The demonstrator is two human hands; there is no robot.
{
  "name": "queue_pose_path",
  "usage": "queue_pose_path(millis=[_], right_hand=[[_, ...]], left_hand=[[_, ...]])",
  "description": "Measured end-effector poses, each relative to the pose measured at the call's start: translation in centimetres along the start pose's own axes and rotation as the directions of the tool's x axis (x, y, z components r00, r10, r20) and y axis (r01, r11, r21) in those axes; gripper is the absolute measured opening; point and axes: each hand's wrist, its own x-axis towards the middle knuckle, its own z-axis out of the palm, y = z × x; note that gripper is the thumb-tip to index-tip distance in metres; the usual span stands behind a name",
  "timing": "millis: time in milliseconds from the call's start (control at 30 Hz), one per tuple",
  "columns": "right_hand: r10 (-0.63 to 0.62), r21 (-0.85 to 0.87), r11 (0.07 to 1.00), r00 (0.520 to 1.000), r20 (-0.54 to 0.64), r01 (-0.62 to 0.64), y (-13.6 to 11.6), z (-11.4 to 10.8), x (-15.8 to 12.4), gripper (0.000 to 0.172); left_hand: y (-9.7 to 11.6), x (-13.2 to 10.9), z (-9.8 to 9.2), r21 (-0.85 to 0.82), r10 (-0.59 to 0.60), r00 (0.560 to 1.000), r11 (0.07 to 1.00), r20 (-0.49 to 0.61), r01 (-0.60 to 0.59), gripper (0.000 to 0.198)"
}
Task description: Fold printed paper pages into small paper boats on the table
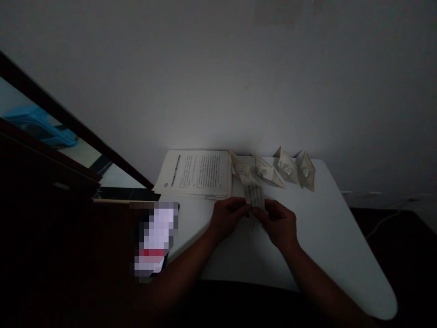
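Observation:
A small folded piece of printed paper (254,193) is pinched between my two hands above the white table. My left hand (229,216) grips its lower left side, with thumb and fingers closed. On its lower right side my right hand (280,221) is closed as well, the thumbs nearly meeting. Just beyond stand several folded paper boats made of printed sheets: one paper boat (241,169) directly behind the held paper, another paper boat (268,172) right of it, and two more farther right. Dim light and blur hide the fine folds.
A stack of printed sheets (201,173) lies at the table's back left, against the wall. A phone (157,239) with a blurred screen is at the left edge. The white table (327,246) has a rounded right corner. A blue plastic object (41,125) shows at far left.

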Motion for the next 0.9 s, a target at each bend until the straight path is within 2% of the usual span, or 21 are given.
queue_pose_path(millis=[67, 133, 200, 333, 467, 633, 800, 900], right_hand=[[0.028, 0.072, 0.997, 0.998, -0.050, -0.024, -0.09, 0.11, 0.04, 0.030], [0.076, 0.154, 0.986, 0.996, -0.054, -0.067, -0.35, 0.12, 0.18, 0.039], [0.117, 0.174, 0.979, 0.993, -0.035, -0.109, -0.58, 0.02, 0.39, 0.041], [0.149, 0.139, 0.979, 0.989, -0.002, -0.147, -0.49, -0.22, 0.74, 0.029], [0.188, 0.150, 0.971, 0.982, -0.001, -0.185, -0.35, -0.25, 0.84, 0.030], [0.156, 0.068, 0.985, 0.987, 0.029, -0.157, -0.55, -0.26, 0.78, 0.025], [0.161, 0.064, 0.984, 0.985, 0.056, -0.165, -0.24, -0.21, 0.70, 0.024], [0.175, 0.017, 0.984, 0.984, 0.038, -0.175, -0.19, -0.16, 0.65, 0.028]], left_hand=[[0.25, 0.03, -0.01, -0.007, -0.005, 0.999, 1.000, -0.037, 0.004, 0.020], [0.44, 0.03, -0.05, -0.019, -0.017, 0.997, 1.000, -0.076, 0.016, 0.018], [0.54, 0.01, -0.10, -0.035, -0.034, 0.995, 0.999, -0.096, 0.030, 0.018], [0.71, -0.06, -0.22, 0.015, -0.039, 0.999, 0.999, -0.029, 0.039, 0.017], [0.85, -0.09, -0.35, 0.110, -0.018, 0.999, 0.994, 0.033, 0.015, 0.027], [0.54, -0.10, -0.42, 0.091, -0.061, 0.996, 0.994, 0.061, 0.055, 0.027], [0.26, -0.12, -0.33, 0.103, -0.067, 0.996, 0.993, 0.065, 0.060, 0.033], [0.14, -0.19, -0.25, 0.105, -0.088, 0.987, 0.992, 0.137, 0.074, 0.034]])
